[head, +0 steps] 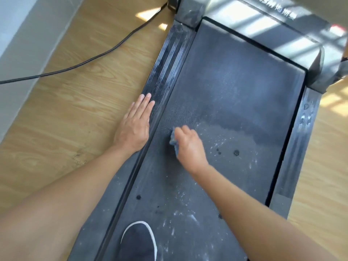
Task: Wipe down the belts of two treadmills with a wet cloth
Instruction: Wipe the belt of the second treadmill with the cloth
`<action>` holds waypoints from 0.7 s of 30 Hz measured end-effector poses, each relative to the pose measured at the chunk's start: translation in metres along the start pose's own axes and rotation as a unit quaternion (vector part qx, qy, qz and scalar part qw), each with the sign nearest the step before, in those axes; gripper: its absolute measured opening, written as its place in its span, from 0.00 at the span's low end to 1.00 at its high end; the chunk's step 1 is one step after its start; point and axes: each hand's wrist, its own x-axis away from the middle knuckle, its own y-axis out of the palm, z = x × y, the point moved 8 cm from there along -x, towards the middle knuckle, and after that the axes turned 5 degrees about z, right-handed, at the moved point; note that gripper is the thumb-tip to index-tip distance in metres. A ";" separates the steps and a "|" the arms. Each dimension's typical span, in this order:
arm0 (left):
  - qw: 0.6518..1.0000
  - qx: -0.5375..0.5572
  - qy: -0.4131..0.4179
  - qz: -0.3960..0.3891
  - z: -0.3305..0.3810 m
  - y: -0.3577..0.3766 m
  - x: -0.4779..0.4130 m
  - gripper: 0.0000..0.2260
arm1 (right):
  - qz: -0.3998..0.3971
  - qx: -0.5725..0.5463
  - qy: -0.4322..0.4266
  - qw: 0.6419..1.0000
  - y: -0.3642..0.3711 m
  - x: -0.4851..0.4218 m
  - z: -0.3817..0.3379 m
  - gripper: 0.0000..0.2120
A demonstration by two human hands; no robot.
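Note:
A dusty dark treadmill belt [235, 95] fills the middle of the view, with white specks and dark wet spots near me. My right hand [189, 146] grips a bunched blue-grey cloth [174, 141] and presses it on the belt near its left edge. My left hand [134, 125] lies flat with straight fingers on the treadmill's left side rail [169, 59]. A darker wiped band shows to the right of the cloth.
A black power cable [94, 58] runs across the wooden floor [66, 119] on the left. My dark shoe with a white sole [139, 242] stands on the belt's near end. The silver motor cover [282, 29] closes the far end. A pale wall [22, 34] is at the left.

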 end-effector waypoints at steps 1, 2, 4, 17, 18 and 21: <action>1.000 0.001 0.000 -0.002 0.001 -0.002 0.000 0.27 | -0.045 0.004 -0.038 0.998 0.015 0.042 -0.020 0.10; 1.000 0.001 -0.001 -0.003 0.001 -0.005 0.000 0.27 | -0.086 0.007 -0.070 0.994 0.021 0.069 -0.032 0.13; 1.000 0.003 -0.003 -0.003 0.004 -0.010 -0.002 0.28 | -0.117 0.004 -0.100 0.988 0.012 0.060 -0.020 0.13; 1.000 -0.012 -0.004 0.005 0.008 -0.008 -0.001 0.26 | 0.001 -0.046 0.061 0.997 0.005 0.048 0.019 0.13; 1.000 -0.017 -0.004 0.009 0.008 -0.010 -0.002 0.26 | -0.031 -0.057 0.049 0.997 0.012 0.080 0.002 0.14; 1.000 -0.026 -0.003 0.012 0.014 -0.014 -0.005 0.26 | -0.064 -0.038 0.034 0.997 0.007 0.082 0.006 0.11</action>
